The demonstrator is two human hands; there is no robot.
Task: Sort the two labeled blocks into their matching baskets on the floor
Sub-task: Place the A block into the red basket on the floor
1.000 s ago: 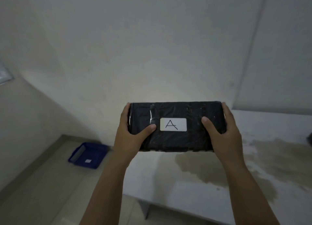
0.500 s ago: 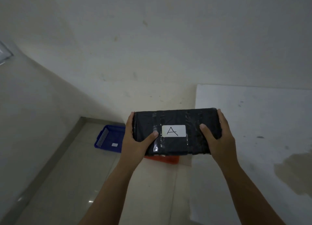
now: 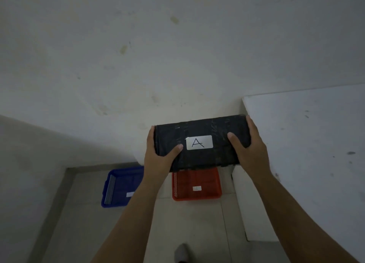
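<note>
So far, by the look of things, neither block had reached a basket. The black block [image 3: 201, 142] marked with a white "A" label [image 3: 199, 142] was held up in the air in front of the person, clear of the floor and of the white surface [image 3: 308, 144] at the right. The left hand [image 3: 160, 158] was closed around its left end, thumb laid over the top face and fingers wrapped round the far side; the right hand [image 3: 250, 146] gripped the right end in the same way. The block sat roughly level between them, tilted up a little toward the right.

Below, on the tiled floor [image 3: 197, 223], two baskets stood side by side near the wall: a blue basket [image 3: 122, 185] at the left and a red basket [image 3: 196, 183] just right of it, its far edge hidden under the held block. Each carried a small white tag, but the lettering was too small to read, so which one matched "A" could not be told. Both baskets appeared empty as far as they showed.

The second block was nowhere in view. In my judgement the task was in its first half: this block was being carried toward the baskets and remained to be lowered into the matching one, after which the other block would have to be fetched and placed as well.
</note>
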